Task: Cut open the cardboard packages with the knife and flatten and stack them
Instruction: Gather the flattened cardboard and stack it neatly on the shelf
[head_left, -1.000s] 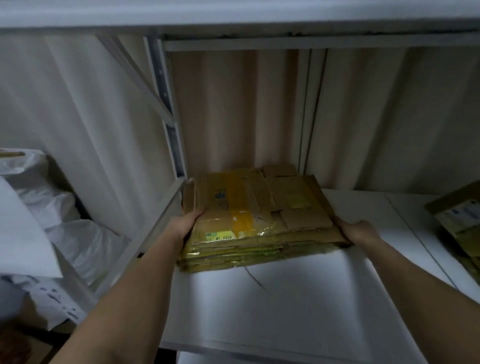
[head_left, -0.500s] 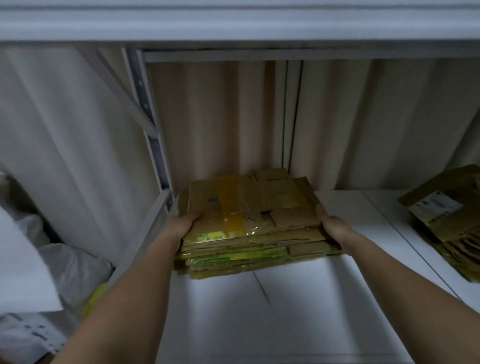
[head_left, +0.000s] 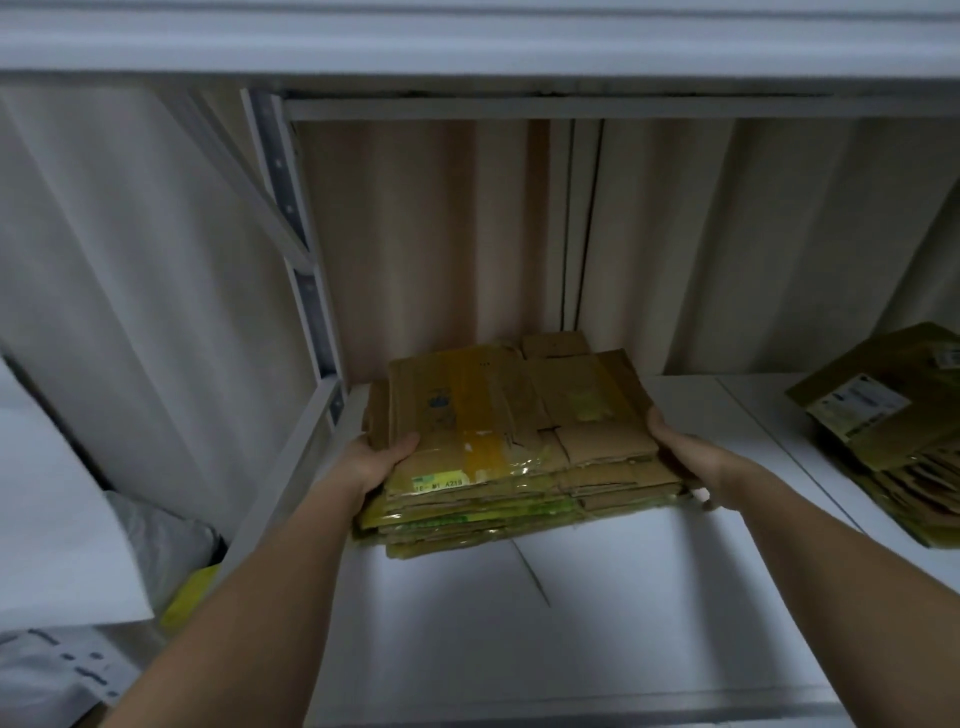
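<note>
Stack of flattened cardboard packages (head_left: 511, 441) on white shelf (head_left: 519, 649), held between both hands, left hand (head_left: 376, 462) gripping its left edge with thumb on top, right hand (head_left: 678, 452) curled round its right edge, second flattened pile (head_left: 893, 431) well to the right of the right hand

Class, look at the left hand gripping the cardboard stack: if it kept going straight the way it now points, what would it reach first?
The left hand points toward the shelf's back. Carrying the stack of flattened cardboard, it would probably meet the beige curtain behind the shelf first, though depth is unclear.
</note>
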